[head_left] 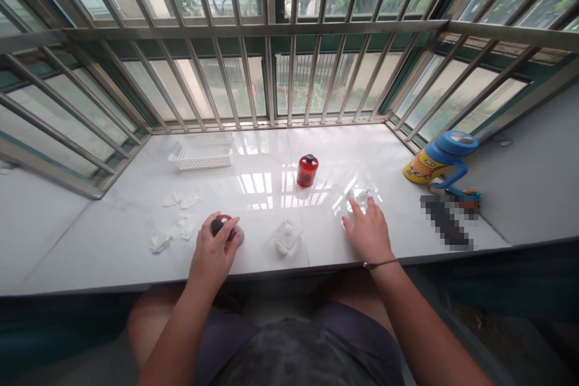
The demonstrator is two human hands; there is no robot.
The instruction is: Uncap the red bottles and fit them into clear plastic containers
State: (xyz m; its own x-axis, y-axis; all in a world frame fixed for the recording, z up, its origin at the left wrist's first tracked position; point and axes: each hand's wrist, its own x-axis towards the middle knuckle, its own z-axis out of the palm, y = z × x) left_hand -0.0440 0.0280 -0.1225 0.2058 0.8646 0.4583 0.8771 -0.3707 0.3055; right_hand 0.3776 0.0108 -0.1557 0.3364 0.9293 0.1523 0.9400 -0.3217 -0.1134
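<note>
Left hand (pixel 215 251), grip closed round a black-capped red bottle (pixel 225 219) near the counter's (pixel 262 262) front edge: smooth sides could slip, and there's little margin there! Right hand (pixel 370 230), fingers parted at a clear item (pixel 363 193); can't tell if it's held, and a careless swipe might tip it. Between them, a clear container (pixel 287 237), exposed to either wrist. Farther back, a second red bottle (pixel 307 172).

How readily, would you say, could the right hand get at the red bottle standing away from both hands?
Probably yes: nothing seems to stand between the right hand and the red bottle, though that hand's fingers are over a clear object.
</note>
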